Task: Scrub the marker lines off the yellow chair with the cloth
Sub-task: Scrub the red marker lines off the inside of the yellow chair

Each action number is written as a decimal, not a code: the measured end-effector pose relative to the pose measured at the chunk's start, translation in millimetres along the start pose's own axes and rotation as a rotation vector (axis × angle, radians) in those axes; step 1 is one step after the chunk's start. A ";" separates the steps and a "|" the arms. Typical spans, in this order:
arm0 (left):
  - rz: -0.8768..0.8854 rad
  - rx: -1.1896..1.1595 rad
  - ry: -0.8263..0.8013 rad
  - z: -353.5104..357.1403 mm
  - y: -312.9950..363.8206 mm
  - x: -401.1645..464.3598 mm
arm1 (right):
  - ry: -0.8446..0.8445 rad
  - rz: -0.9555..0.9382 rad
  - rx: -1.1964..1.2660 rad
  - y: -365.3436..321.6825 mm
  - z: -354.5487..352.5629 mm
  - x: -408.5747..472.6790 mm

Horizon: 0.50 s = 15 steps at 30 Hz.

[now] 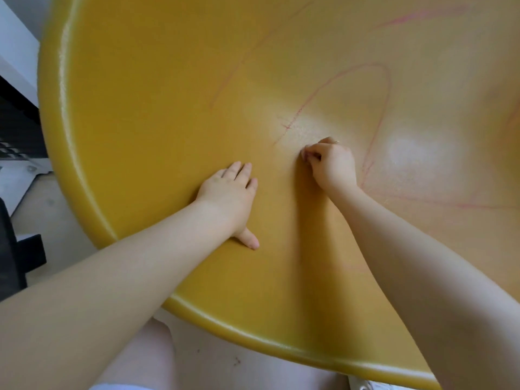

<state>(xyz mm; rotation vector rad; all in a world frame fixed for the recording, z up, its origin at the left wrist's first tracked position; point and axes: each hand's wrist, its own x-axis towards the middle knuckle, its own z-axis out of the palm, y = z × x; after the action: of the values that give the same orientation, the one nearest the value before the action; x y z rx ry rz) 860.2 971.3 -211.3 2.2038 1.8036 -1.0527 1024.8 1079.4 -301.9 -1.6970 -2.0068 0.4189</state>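
The yellow chair (157, 108) fills most of the view, its smooth seat tilted toward me. Faint pink marker lines (287, 126) run across it: a tall loop (389, 80) in the middle, a long stroke at the upper left and more strokes at the right. My left hand (228, 192) lies flat on the seat with straight fingers, thumb spread toward the front rim. My right hand (329, 161) sits just right of it with fingers curled tight, knuckles against the seat beside the lower end of a marker line. No cloth shows in either hand or anywhere in view.
The chair's rounded rim (253, 342) curves along the left and bottom. Below it lie a pale floor (211, 358) and my knee (146, 353). A dark object (14, 249) stands at the left edge, with white furniture (17, 52) behind it.
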 end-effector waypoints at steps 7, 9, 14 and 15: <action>-0.024 0.013 -0.046 -3.7 3.7 1.5 | -0.139 -0.238 0.071 -17.1 -14.8 -88.5; -0.023 0.005 -0.042 -5.1 4.2 -0.6 | -0.200 -0.328 0.097 -18.8 -21.4 -116.3; -0.031 0.012 -0.047 -4.8 6.1 -0.7 | -0.224 -0.490 0.073 -17.3 -26.4 -125.3; -0.032 0.012 -0.051 -4.8 6.0 0.1 | -0.202 -0.517 0.029 -14.1 -22.6 -117.8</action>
<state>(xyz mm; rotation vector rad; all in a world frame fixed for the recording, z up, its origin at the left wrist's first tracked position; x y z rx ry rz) 867.7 972.0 -209.7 2.1410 1.8215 -1.1180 1039.3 959.8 -294.3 -1.0889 -2.4657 0.4422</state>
